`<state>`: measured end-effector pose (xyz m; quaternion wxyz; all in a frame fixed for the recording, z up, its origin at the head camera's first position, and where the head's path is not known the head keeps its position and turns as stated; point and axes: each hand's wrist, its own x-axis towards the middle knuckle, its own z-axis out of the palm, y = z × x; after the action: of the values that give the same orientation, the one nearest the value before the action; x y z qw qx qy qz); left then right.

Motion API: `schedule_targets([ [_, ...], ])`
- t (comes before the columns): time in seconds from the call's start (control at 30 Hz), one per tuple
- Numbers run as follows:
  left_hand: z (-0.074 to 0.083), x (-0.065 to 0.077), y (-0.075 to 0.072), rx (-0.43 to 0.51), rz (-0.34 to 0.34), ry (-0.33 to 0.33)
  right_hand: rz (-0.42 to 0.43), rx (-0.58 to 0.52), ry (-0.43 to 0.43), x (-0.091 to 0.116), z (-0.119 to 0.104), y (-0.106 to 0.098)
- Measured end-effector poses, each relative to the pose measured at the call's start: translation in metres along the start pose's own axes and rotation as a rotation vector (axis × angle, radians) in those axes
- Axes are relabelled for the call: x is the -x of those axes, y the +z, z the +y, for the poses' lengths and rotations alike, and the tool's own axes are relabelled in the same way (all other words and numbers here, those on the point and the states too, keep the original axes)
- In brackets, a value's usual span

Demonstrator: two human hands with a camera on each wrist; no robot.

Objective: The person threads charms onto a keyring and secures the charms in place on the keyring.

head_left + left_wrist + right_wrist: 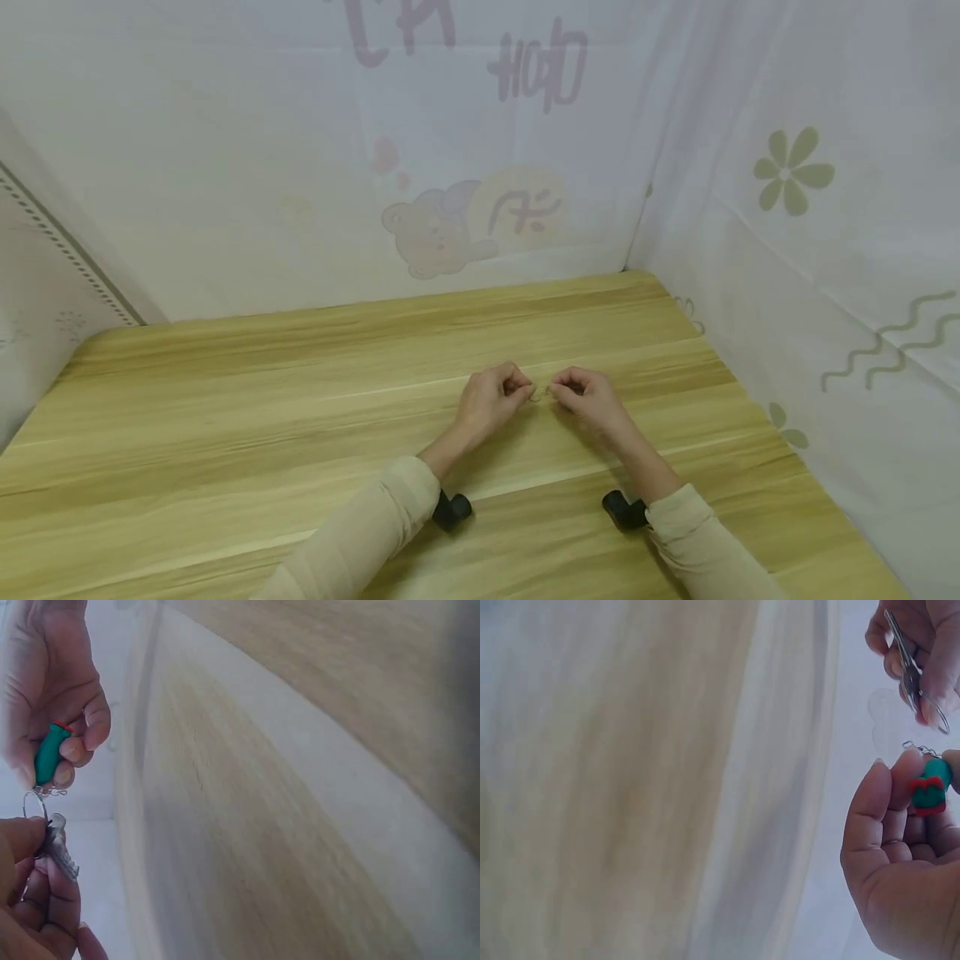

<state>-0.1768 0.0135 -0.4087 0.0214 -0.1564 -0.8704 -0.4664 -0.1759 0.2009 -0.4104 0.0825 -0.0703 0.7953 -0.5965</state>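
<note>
Over the table, my left hand (491, 398) and right hand (592, 402) are close together, fingertips facing. Thumb and fingers of the left hand pinch a split key ring (31, 804) carrying silver keys (61, 851). A small green keychain charm (49, 756) with red trim is held between the thumb and fingers of the right hand. From the charm's end comes a short silver chain (922, 749), which overlaps the ring's edge in the left wrist view. The right wrist view shows a small gap between chain and ring. Part of the ring is hidden behind the left fingertips.
A wood-grain table (262, 417) spreads under both arms. Pale printed curtains (225, 167) rise along its far edge and sides. Black wrist camera mounts (625, 511) stick out from under the sleeve cuffs, close above the tabletop.
</note>
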Motion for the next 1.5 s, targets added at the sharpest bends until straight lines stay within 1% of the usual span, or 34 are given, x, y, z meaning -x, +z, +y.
schedule_targets([
  [0.1, 0.001, 0.001, 0.000, 0.026, 0.013, 0.022, -0.011, -0.050, 0.043, 0.003, -0.003, 0.003],
  [0.23, 0.003, 0.003, -0.001, 0.063, 0.005, 0.041, -0.030, -0.096, 0.082, 0.005, -0.005, 0.005],
  [0.3, 0.003, 0.004, -0.001, 0.072, -0.001, 0.045, -0.046, -0.112, 0.089, 0.006, -0.006, 0.005],
  [0.4, 0.004, 0.004, 0.000, 0.063, 0.009, 0.054, -0.066, -0.138, 0.093, 0.007, -0.006, 0.005],
  [0.57, 0.003, 0.003, 0.002, 0.025, 0.055, 0.082, -0.093, -0.177, 0.094, 0.008, -0.009, 0.004],
  [0.8, 0.007, 0.005, 0.002, -0.004, 0.088, 0.133, -0.101, -0.197, 0.098, 0.009, -0.012, 0.005],
  [1.0, 0.008, 0.005, 0.003, -0.038, 0.114, 0.180, -0.101, -0.199, 0.097, 0.010, -0.012, 0.005],
  [1.23, 0.007, 0.004, 0.004, -0.111, 0.163, 0.232, -0.098, -0.190, 0.103, 0.011, -0.013, 0.007],
  [1.5, 0.009, 0.006, 0.004, -0.180, 0.177, 0.300, -0.097, -0.176, 0.110, 0.012, -0.016, 0.010],
])
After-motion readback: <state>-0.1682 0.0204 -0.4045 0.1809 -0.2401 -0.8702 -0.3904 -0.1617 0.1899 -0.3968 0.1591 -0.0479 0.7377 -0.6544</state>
